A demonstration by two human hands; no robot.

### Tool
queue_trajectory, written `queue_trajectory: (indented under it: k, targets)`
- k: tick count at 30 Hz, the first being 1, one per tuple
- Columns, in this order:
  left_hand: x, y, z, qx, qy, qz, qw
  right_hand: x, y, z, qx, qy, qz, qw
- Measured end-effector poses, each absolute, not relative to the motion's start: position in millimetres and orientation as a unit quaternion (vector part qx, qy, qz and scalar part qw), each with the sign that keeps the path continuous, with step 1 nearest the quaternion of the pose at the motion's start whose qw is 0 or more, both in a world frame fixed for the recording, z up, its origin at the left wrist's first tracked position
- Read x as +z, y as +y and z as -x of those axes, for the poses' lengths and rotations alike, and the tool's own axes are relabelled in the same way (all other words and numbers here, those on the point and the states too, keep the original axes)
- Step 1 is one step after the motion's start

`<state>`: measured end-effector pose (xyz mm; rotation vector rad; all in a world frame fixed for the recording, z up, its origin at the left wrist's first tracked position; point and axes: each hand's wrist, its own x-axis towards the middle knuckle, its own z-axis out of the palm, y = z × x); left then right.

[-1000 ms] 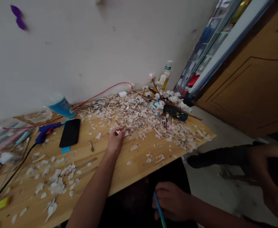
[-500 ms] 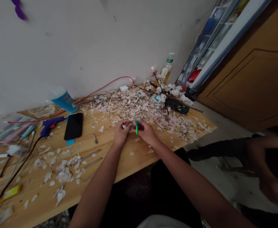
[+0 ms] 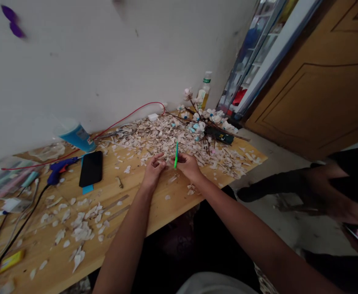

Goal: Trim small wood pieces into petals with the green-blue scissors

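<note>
By R hand (image 3: 184, 162), grip together, a slim green-and-blue tool (image 3: 176, 155) is clamped over the tabletop (image 3: 163, 210), near L hand (image 3: 154, 170), whose grip can't be told. Tool's best kept steady, clear of L fingers, w/ pale scraps (image 3: 163, 132) beyond undisturbed.

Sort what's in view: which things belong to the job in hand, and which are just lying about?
Likely in the job:
green-and-blue tool, in the right hand
pale scraps, heaped beyond the left hand

Probably just lying about:
black phone
blue cup
capped bottle
</note>
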<state>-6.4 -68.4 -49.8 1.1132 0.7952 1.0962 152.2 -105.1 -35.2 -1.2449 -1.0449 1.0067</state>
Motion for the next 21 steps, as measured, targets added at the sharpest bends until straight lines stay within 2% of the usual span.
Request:
queue_trajectory:
  k: [3, 9, 17, 21]
  targets:
    - [-48, -71, 6, 0.445, 0.335, -0.49, 0.67, -32, -104, -158, 0.436, -0.41, 0.533, 0.598]
    - [-44, -74, 4, 0.443, 0.369, -0.483, 0.659, -33, -109, -165, 0.413, -0.419, 0.52, 0.619]
    - [-39, -77, 6, 0.425, 0.32, -0.442, 0.722, -33, -113, -171, 0.33, -0.491, 0.54, 0.599]
    - [-40, -78, 4, 0.423, 0.316, -0.43, 0.733, -30, -122, -174, 0.228, -0.571, 0.56, 0.555]
